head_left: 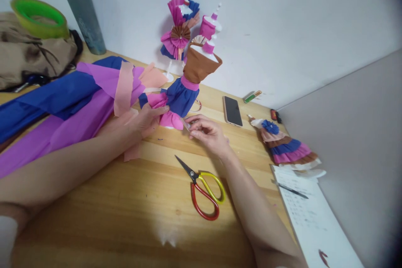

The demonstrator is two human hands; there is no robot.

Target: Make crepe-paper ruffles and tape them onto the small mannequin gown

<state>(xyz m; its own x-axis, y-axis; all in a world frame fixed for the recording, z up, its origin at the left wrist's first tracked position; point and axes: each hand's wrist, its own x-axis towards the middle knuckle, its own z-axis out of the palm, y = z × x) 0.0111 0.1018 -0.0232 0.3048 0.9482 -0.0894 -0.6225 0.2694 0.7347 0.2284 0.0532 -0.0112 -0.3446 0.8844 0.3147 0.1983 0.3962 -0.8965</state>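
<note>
A small dress form [196,65] stands in front of me, wearing a brown top, a pink waistband and a blue gathered skirt. Pink crepe paper [171,120] flares below the blue skirt. My left hand [147,122] is closed on the pink paper at the skirt's left side, its thumb on top and the other fingers partly hidden. At the lower right of the skirt, my right hand [207,133] pinches a small clear strip [186,124] that looks like tape. Scissors [197,180] with one red and one yellow handle lie open on the table, nearer me.
Blue and purple crepe paper [72,113] covers the left side. Behind stand another dressed form [180,29] and a bottle [84,12]. A phone [233,111], a layered paper dress [290,148] and a written sheet [314,213] with a pen lie rightward.
</note>
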